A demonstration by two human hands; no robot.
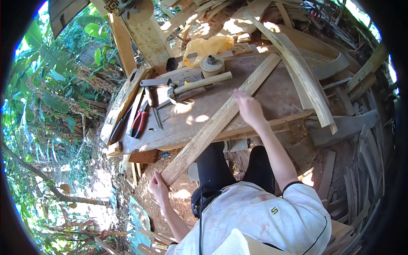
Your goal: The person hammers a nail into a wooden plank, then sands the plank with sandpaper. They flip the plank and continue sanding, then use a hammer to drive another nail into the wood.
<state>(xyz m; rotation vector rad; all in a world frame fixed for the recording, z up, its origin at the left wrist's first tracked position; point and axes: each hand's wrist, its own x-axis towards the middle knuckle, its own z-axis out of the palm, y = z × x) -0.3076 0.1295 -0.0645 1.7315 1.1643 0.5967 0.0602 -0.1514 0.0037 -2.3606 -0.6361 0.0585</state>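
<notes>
A long, rough wooden plank [212,127] lies slantwise over the workbench, its near end sticking out past the front edge beside my legs. My left hand [158,188] is closed at that near end, with the fingers at the plank's corner. Farther up the plank, my right hand [250,109] is over its surface, smeared by motion; whether its fingers hold anything cannot be made out. To the left on the bench lie a hammer [204,83] with a wooden handle, red-handled pliers [140,122] and a dark-handled tool [121,127].
A round metal can-like piece [212,66] and a yellow plastic bag [206,49] sit at the back of the workbench [178,131]. Long curved boards [297,72] lean over its right end. Wood offcuts [352,182] pile up at right; plants grow at left.
</notes>
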